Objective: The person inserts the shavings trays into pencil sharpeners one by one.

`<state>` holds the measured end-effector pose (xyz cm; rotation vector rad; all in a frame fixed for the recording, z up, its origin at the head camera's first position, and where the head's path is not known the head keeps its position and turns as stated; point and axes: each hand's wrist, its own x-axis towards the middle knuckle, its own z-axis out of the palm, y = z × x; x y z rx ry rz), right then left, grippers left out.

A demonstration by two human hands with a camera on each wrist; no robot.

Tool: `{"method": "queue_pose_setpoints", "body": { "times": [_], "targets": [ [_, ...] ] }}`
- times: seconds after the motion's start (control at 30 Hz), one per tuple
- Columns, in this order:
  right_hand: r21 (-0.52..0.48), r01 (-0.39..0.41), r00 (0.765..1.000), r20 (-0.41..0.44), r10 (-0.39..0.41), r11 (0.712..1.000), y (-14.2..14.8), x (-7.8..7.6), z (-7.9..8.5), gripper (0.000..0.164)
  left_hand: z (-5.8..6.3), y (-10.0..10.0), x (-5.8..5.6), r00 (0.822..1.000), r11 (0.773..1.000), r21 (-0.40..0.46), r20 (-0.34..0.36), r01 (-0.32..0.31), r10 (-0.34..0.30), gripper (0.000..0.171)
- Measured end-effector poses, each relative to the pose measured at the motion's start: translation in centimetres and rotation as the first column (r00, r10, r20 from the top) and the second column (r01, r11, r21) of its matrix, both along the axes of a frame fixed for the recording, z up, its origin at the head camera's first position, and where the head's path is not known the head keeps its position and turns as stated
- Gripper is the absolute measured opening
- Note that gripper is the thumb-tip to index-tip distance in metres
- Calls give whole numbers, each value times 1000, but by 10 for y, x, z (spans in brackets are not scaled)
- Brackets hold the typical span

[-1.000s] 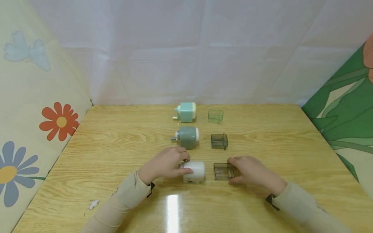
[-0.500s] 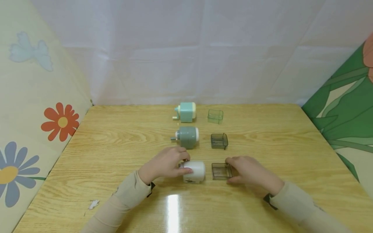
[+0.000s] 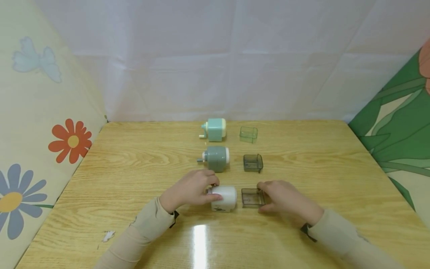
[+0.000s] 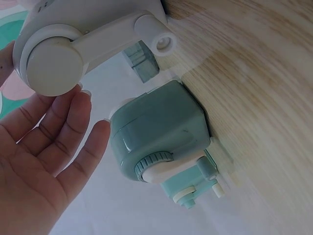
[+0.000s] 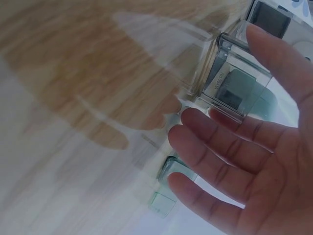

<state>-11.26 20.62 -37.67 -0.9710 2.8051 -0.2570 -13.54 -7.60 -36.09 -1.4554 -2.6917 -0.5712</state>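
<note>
White and smooth, the white sharpener (image 3: 226, 198) lies just below the middle of the head view, with small dark marks on its side near the bottom. The left wrist view shows its round white knob (image 4: 55, 66) and its long crank arm (image 4: 110, 36). The left hand (image 3: 193, 190) holds it, with the thumb on top and fingers at the back. The right hand (image 3: 285, 198) pinches the right end of a see-through brown box (image 3: 252, 198) with thin dark edges. A thin strip of wood shows between the box and the white sharpener, so they do not touch.

Higher up in the frame sits a gray-green sharpener (image 3: 216, 158), and a dark see-through box (image 3: 253, 163) is on its right. Above those, a teal sharpener (image 3: 215, 129) sits beside a pale green box (image 3: 248, 134).

The wooden table (image 3: 134, 149) has its back edge straight across the middle of the frame, by a white cloth (image 3: 181, 56). Wide wood runs out to the slanted edges at left and right. A white scrap (image 3: 108, 236) lies at the lower left.
</note>
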Motion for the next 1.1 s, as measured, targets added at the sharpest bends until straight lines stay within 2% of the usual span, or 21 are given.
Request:
{"method": "queue_pose_setpoints", "body": {
  "times": [0.5, 0.93, 1.1],
  "targets": [
    [7, -8, 1000, 11, 8, 1000, -8, -1, -1, 53, -1, 0, 1, 1000, 1000, 1, -2, 0, 0, 32],
    [-45, -34, 997, 65, 37, 998, -14, -4, -4, 53, 0, 0, 2, 1000, 1000, 8, 5, -3, 3, 31],
    [-60, -36, 996, 75, 41, 998, -17, -5, -3, 47, -1, -1, 1, 1000, 1000, 12, 5, -2, 2, 31]
  ]
}}
